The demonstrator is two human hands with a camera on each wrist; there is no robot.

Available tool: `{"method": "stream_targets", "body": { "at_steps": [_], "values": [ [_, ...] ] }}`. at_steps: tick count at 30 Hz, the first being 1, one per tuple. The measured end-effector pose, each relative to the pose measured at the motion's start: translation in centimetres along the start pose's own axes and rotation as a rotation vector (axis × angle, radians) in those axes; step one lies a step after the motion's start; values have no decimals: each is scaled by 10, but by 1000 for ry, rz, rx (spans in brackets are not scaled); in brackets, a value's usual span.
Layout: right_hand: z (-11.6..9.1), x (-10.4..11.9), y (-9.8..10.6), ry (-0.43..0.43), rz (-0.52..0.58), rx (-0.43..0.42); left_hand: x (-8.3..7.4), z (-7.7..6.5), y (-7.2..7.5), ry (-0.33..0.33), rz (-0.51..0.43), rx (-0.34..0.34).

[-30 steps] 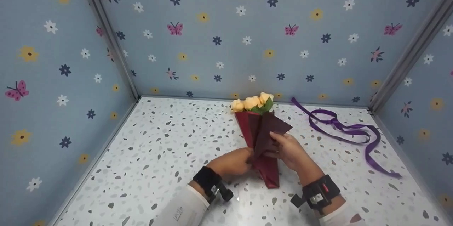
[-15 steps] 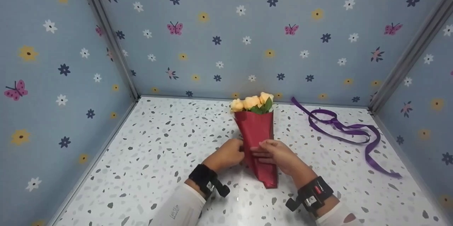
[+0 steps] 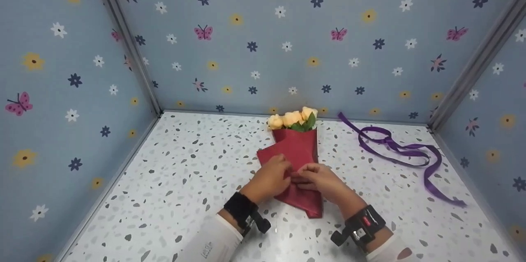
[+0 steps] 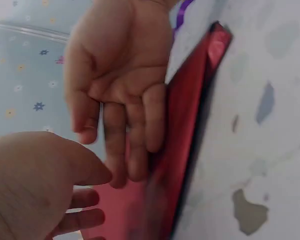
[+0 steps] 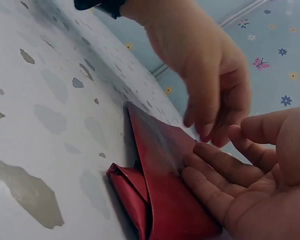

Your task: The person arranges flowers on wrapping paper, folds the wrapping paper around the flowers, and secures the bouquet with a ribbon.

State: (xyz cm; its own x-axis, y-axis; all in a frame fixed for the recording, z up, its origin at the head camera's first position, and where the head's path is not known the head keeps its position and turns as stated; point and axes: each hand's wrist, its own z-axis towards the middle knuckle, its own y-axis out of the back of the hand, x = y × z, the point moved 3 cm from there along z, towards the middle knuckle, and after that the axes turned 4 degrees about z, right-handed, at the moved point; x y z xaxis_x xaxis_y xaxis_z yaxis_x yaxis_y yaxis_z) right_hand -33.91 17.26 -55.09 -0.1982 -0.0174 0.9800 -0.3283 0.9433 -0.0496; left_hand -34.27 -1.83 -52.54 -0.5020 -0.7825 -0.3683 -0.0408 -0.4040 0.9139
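A bouquet of pale peach roses (image 3: 292,119) with green leaves lies on the speckled tabletop, wrapped in dark red paper (image 3: 298,149). One flap of the paper is folded across the front, its corner sticking out to the left. My left hand (image 3: 268,178) rests over this flap, fingers loosely bent with the tips by the right fingertips. Pressing on the lower front of the wrap is my right hand (image 3: 324,182); its fingers lie fairly straight on the paper in the right wrist view. The flower stems are hidden inside the wrap.
A long purple ribbon (image 3: 390,143) lies loosely looped on the tabletop (image 3: 185,163) to the right of the bouquet. Blue patterned panels (image 3: 287,69) stand behind and at both sides. Each wrist wears a black strapped camera (image 3: 363,227).
Earlier a dark flap was folded in from the right under the right hand, showing the plain red front. Then the left hand brought the left flap over the front, toward the right.
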Motion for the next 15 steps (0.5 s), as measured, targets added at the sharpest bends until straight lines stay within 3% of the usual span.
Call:
{"method": "stream_targets", "body": {
  "at_steps": [3, 7, 10, 15],
  "values": [
    [0, 6, 7, 91, -157, -121, 1, -3, -9, -16, 91, 104],
    [-2, 17, 17, 216, -633, -213, 0, -5, -10, -34, 153, 122],
    [-4, 20, 22, 253, -905, -194, -1, -5, -9, -45, 150, 137],
    [-5, 18, 31, 197, -1063, -176, -1, -6, -10, -25, 91, 190]
  ]
}}
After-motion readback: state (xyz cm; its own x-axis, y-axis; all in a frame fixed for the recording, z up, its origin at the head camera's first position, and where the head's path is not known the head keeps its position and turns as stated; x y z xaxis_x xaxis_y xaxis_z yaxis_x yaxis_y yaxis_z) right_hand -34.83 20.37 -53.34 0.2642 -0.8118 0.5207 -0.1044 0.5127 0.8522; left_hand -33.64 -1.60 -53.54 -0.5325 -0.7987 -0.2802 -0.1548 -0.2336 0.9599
